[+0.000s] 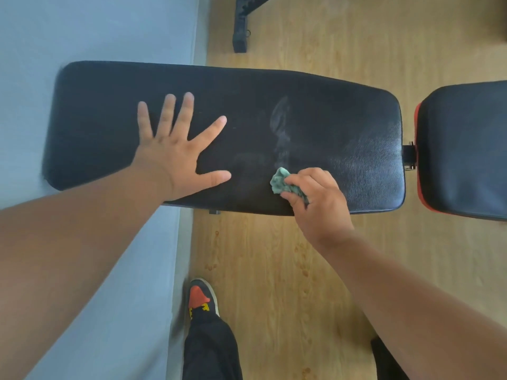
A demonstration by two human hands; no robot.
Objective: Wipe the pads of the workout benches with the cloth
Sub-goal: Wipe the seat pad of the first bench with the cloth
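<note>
Right hand (315,198) curled round a bunched green cloth (286,185), pressing it onto the near edge of the long black pad (343,149). Just beyond the cloth, a pale smear (279,119) not yet wiped away. Off to the side, left hand (175,154) flat and spread, fingers straight, bracing on the same pad. Past the right hand's far side, a second pad (466,149) with red trim, seemingly untouched. Risks: cloth so tightly balled that little of it touches, leaving streaks; a stroke running off the near edge.
</note>
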